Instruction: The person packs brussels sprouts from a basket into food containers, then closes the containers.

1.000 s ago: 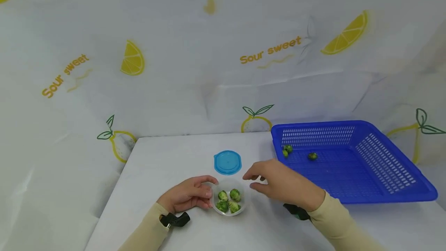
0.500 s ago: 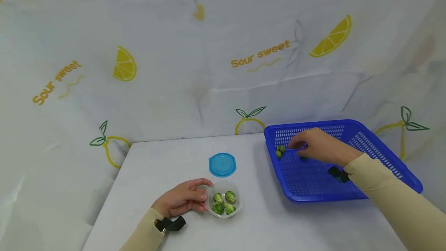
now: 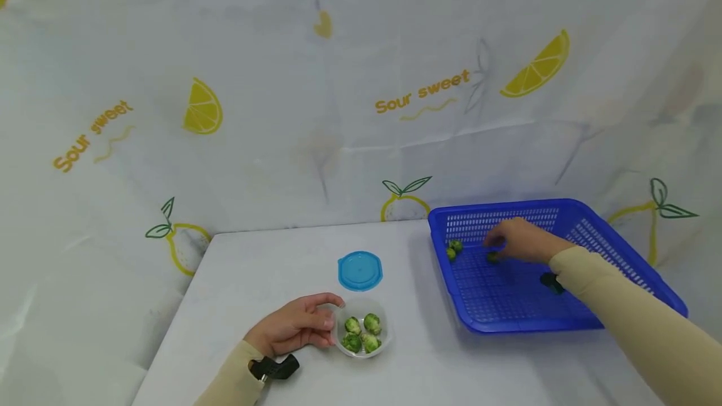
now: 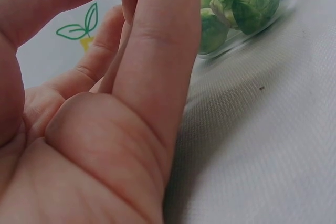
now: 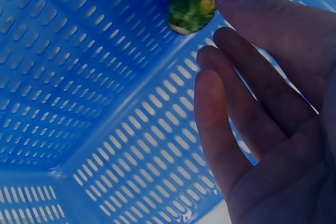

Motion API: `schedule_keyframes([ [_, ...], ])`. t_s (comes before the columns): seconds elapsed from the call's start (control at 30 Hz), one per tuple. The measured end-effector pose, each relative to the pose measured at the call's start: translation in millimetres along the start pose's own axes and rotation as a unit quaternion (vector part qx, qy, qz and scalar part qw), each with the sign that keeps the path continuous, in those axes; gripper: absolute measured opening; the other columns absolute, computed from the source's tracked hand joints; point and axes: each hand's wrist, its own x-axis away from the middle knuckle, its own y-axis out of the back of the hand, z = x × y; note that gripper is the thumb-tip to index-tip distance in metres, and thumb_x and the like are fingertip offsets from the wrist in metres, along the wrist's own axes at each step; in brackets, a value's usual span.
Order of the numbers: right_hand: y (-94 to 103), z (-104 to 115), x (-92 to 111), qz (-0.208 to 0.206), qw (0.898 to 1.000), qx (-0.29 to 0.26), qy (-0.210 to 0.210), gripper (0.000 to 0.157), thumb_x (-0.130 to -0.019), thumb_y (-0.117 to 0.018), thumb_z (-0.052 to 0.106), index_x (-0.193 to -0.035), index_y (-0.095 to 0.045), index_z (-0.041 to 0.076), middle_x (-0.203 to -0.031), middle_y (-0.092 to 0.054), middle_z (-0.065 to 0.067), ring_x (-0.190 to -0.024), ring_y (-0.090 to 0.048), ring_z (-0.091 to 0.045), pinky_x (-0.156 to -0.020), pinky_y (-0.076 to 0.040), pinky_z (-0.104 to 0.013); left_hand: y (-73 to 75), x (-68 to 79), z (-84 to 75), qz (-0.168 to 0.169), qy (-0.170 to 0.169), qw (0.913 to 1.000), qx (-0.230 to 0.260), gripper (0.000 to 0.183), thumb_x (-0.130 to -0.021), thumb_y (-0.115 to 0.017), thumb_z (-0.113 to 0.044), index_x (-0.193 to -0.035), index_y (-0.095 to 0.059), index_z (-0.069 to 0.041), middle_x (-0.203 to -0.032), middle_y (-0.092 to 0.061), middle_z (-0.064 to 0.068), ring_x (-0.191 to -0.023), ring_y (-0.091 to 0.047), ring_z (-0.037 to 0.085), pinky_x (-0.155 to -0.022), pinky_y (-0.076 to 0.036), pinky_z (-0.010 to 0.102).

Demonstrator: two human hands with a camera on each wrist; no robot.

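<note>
In the head view my left hand (image 3: pixel 296 324) holds the left side of a clear round plastic bowl (image 3: pixel 385 338), with thumb and forefinger at its rim. Several Brussels sprouts (image 3: pixel 371 323) lie in that bowl; two or so show partly behind the left fingers (image 4: pixel 163 40) in the left wrist view. My right hand (image 3: pixel 524 240) reaches down into the blue plastic basket (image 3: pixel 541 326). Its thumb tip is at the edge of one Brussels sprout (image 5: pixel 192 8), while the other fingers stay bent and apart from it. Whether the thumb touches the sprout, I cannot tell.
Two more sprouts (image 3: pixel 454 245) sit in the basket's left corner. Behind the bowl, a blue lid (image 3: pixel 360 271) lies flat on the white table (image 3: pixel 271 262). A white sheet printed with lemons (image 3: pixel 282 161) hangs at the back.
My right hand has gone from beside the bowl to the right, into the basket, and down to the lone sprout. The left hand has stayed at the bowl. The head view has shifted slightly.
</note>
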Motion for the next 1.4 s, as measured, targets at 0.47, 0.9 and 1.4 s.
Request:
schedule_keyframes([
  [0.47, -0.6, -14.7, 3.1, 0.000, 0.999, 0.046, -0.013, 0.027, -0.085, -0.080, -0.005, -0.111, -0.081, -0.002, -0.107, -0.081, -0.013, -0.101, -0.077, -0.035, -0.087, -0.067, -0.052, -4.4, -8.7, -7.2, 0.001, 0.001, 0.9998, -0.020, 0.049, -0.106, -0.062, -0.001, -0.152, -0.044, -0.005, -0.096, -0.076, 0.002, -0.089, -0.081, 0.016, -0.085, -0.068, 0.029],
  [0.9, -1.0, -7.1, 2.2, -0.005, 1.000, 0.025, -0.017, 0.021, -0.090, -0.080, 0.005, -0.111, -0.080, 0.001, -0.106, -0.081, -0.009, -0.100, -0.076, -0.031, -0.087, -0.066, -0.051, -3.5, -6.3, -8.1, -0.006, 0.000, 0.9996, -0.026, 0.050, -0.106, -0.061, -0.001, -0.152, -0.043, -0.003, -0.095, -0.074, 0.001, -0.087, -0.081, 0.016, -0.083, -0.068, 0.028],
  [1.4, -2.1, 55.0, 22.4, -0.072, 0.997, 0.003, 0.032, 0.024, -0.092, -0.085, 0.011, -0.115, -0.081, 0.011, -0.110, -0.081, 0.001, -0.101, -0.077, -0.022, -0.085, -0.067, -0.041, 0.7, -0.2, -1.3, -0.013, -0.007, 0.9998, -0.012, 0.050, -0.105, -0.064, -0.001, -0.151, -0.045, -0.003, -0.095, -0.075, 0.001, -0.088, -0.081, 0.017, -0.084, -0.068, 0.029],
])
